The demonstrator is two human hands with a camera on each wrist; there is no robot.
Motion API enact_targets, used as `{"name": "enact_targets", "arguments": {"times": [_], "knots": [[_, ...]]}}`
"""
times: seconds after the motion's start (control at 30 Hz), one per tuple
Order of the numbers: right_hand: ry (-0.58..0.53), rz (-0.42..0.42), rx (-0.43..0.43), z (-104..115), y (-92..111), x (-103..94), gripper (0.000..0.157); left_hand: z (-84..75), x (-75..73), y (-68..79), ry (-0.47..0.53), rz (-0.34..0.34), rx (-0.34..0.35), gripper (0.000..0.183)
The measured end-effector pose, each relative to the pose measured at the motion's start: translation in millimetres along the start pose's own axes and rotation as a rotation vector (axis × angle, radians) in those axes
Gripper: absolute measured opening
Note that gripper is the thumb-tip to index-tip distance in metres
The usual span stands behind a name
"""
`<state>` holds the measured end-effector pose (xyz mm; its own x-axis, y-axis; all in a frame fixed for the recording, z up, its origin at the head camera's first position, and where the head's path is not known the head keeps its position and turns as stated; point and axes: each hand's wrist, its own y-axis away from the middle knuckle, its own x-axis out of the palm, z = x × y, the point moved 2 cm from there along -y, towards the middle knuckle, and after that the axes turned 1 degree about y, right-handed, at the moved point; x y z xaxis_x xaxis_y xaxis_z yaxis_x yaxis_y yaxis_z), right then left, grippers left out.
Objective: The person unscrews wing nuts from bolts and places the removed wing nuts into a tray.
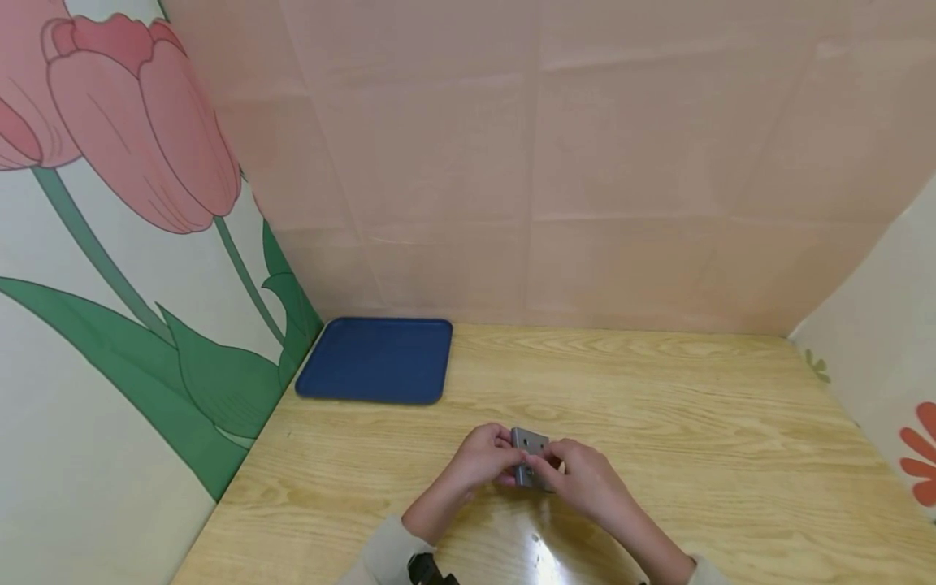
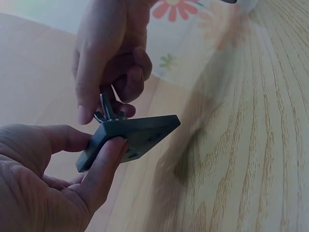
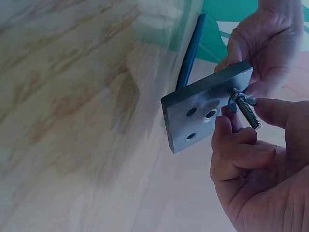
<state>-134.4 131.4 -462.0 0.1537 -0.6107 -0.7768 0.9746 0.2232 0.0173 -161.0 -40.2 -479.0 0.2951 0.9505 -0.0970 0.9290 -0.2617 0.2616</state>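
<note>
**Pale Cuffs (image 1: pixel 391 554) in Front, a Metal Plate (image 3: pixel 200 126) Held Beyond Them**

At the lower edge of the head view, the pale cuffs are cut off by the frame, and a black wrist piece (image 1: pixel 427 567) is worn at the left one. Beyond them, the metal plate is held above the tabletop (image 1: pixel 658 406) by the left hand (image 1: pixel 478 459). Its grip is closed on one end of the plate, which is pinched between thumb and fingers; the opposite end is left uncovered, reaching out past the fingertips.

Near the gripped end, a threaded bolt (image 3: pixel 250 115) is seen standing out from the plate's face, and on it a wing nut (image 3: pixel 239 97) is fitted close to the metal. The wing nut is pinched between the fingertips of the right hand (image 1: pixel 585 479), so that this grip is placed just beside the left one, with the free end of the bolt turned toward its palm. Three holes are left exposed in the plate's face, outside both grips; one is wider than the others.

At the far left of the tabletop, well apart from both hands, a blue tray (image 1: pixel 373 357) is laid flat. The space is backed by a creased pinkish sheet (image 1: pixel 541 162).
</note>
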Motion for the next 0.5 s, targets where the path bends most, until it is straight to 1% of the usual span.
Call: {"name": "enact_targets", "arguments": {"times": [0.17, 0.37, 0.5], "knots": [[-0.002, 0.012, -0.015, 0.5, 1.6, 0.3, 0.022, 1.0, -0.8, -0.7, 0.011, 0.003, -0.001, 0.021], [-0.020, 0.021, -0.084, 0.2, 2.3, -0.5, 0.010, 1.6, -0.7, -0.4, 0.020, -0.004, 0.008, 0.020], [-0.029, 0.019, -0.127, 0.2, 3.5, -1.9, 0.015, 1.1, 0.4, 0.4, 0.034, -0.014, 0.015, 0.019]]}}
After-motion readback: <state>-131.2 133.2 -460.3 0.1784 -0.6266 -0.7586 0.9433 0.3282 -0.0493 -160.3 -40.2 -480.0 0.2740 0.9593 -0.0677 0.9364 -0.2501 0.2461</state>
